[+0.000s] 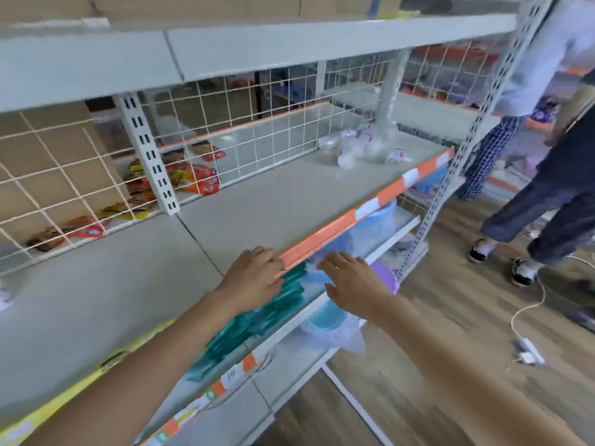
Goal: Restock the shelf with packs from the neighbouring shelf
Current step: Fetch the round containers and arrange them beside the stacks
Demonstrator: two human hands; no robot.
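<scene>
Packs [273, 304] in teal wrapping stand in a tight row on the lower shelf [299, 320], under the orange edge of the upper shelf [289, 194], at about 6 o'clock from the picture's middle. They look light and soft, like flat wrapped bundles, with a smooth film that may slip, so I judge it better to pinch several together by their narrow ends. The left hand [254, 278] rests its curled fingers on the orange edge and holds nothing. The right hand [351, 281], just at 3 o'clock of it, reaches in with fingers spread and also holds nothing. Blue plastic tubs [325, 313] sit beside the packs; pulling carelessly could drag them.
</scene>
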